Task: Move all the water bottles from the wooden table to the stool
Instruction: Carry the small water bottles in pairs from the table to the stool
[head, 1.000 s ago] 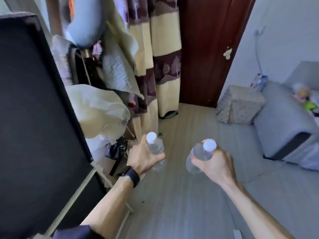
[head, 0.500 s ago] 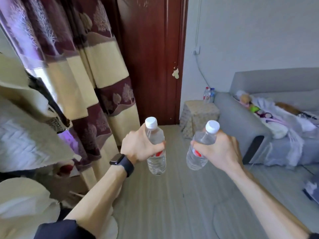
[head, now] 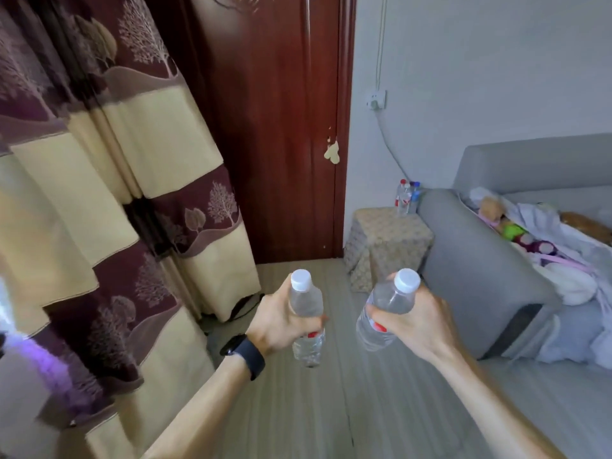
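Observation:
My left hand [head: 281,321] grips a clear water bottle [head: 306,301] with a white cap, held upright over the floor. In my right hand [head: 419,321] is a second clear bottle [head: 385,304], white-capped and tilted to the right. Ahead, by the door, stands the stool [head: 387,241] under a patterned beige cover. Two or three small bottles [head: 406,197] stand on its far right corner, against the wall. Both hands are well short of the stool. The wooden table is out of view.
A grey sofa [head: 480,276] with toys and clothes on it runs along the right, its arm touching the stool. A dark red door [head: 281,127] is straight ahead. Maroon and cream curtains [head: 116,193] hang at the left. Grey plank floor [head: 331,409] lies between.
The view has swung right from the black panel and clutter toward the door and stool. Both hands keep their bottles, and the stool now looks nearer.

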`<state>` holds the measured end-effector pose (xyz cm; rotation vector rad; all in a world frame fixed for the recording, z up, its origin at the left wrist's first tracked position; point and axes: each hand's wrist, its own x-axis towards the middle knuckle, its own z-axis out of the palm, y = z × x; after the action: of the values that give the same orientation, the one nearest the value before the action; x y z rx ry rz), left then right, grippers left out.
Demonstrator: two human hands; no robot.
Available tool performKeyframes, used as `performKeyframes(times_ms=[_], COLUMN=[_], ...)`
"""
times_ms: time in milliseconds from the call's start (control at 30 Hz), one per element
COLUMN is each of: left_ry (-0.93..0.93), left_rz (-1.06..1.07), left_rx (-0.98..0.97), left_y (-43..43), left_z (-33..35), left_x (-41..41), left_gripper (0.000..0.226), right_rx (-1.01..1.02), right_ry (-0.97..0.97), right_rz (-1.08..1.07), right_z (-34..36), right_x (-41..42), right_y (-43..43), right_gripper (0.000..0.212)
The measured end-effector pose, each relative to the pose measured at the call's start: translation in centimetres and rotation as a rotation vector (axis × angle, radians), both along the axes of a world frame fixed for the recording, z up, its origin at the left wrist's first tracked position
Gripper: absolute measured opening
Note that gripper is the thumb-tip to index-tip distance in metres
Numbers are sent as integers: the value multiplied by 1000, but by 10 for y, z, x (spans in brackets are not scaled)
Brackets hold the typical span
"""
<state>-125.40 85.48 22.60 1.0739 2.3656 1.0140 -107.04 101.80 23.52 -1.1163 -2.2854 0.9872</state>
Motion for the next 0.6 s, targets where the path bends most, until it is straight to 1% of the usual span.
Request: performKeyframes(times_ms=[33, 67, 100, 167, 233, 333, 467, 533, 600], left_ry=[-4, 18, 68, 147, 152, 146, 161, 204, 208], left_rz=[-24, -60, -99, -154, -166, -220, -289, -328, -361], left_rx=[10, 2, -14, -75, -127, -184, -292, -333, -341], left_y=[17, 36, 56, 95, 127, 175, 243, 279, 317], left_z=[-8, -17, -27, -45, -60, -75, -97, -107, -120], left_x=[-13, -25, -38, -63, -87, -123, -156, -165, -172], left_gripper=[51, 52, 53, 54, 53, 48, 48, 49, 49], right_rx=[-25, -39, -46, -56, -55, -18, 30, 41, 59], right_ry=[7, 15, 26, 50, 28, -29, -56, -100, -189], right_rz=[32, 57, 60, 32, 13, 3, -42, -58, -30], right_z=[-7, -15, -24, -38, -49, -64, -89, -98, -110], right_x=[-15, -30, -44, -70, -95, -124, -146, -155, -160], right_y=[15, 30, 44, 72, 99, 141, 193, 221, 252], right_gripper=[23, 22, 27, 44, 50, 49, 56, 53, 48])
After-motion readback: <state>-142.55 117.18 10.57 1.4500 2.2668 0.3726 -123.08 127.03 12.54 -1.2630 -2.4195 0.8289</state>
